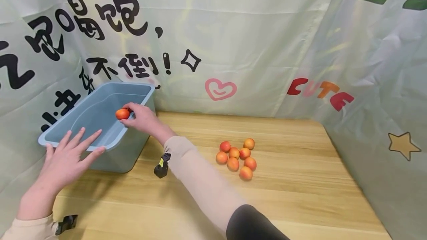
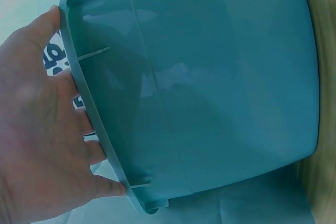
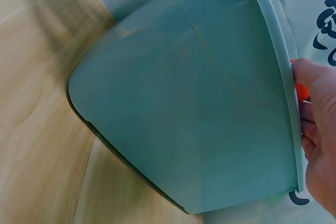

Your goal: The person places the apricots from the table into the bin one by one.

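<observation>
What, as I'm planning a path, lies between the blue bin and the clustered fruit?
In the head view, the right sleeve and black wrist device cross above the tabletop between bin and clustered fruit.

Blue bin (image 1: 123,156): upright, open-topped | red-orange fruit (image 1: 122,114): held over bin | eight similar fruits (image 1: 233,164): clustered rightward

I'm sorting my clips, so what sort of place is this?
Probably a makeshift tabletop booth: printed cloth on three sides of a wooden table, with a bin and small fruit.
</observation>
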`<state>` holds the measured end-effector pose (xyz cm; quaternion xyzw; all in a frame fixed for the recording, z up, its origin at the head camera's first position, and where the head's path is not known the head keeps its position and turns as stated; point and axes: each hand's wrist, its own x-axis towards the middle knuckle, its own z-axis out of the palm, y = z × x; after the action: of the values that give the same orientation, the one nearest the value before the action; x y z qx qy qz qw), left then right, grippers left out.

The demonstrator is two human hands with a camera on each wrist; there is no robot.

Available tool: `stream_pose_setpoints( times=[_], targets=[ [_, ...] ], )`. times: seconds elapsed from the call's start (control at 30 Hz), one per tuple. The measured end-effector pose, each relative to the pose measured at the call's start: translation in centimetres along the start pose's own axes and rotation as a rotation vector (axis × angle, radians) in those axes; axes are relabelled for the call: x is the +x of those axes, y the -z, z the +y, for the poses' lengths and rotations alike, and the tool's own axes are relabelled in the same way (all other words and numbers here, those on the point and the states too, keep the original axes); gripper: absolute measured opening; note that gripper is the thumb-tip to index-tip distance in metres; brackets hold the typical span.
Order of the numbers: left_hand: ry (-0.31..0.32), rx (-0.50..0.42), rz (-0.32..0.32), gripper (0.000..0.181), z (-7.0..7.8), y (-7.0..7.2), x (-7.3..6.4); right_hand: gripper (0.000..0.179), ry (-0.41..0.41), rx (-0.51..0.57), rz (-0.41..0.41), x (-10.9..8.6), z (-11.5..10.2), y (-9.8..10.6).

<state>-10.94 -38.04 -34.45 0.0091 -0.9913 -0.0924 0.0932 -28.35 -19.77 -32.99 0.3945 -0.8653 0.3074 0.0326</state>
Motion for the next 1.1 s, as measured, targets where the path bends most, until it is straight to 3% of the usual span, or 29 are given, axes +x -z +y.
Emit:
stream_pose_setpoints(
  times=[0.6,1.1],
  targets=[
    [0.014,-0.010,-0.014,0.064,0.4,0.2,0.0,0.045,0.015,0.027,0.008,-0.2,0.4,-0.2],
    [0.014,-0.019,-0.004,0.065,0.2,0.0,0.1,0.043,0.091,-0.126,-0.033,-2.1,0.6,0.9]
  ],
)
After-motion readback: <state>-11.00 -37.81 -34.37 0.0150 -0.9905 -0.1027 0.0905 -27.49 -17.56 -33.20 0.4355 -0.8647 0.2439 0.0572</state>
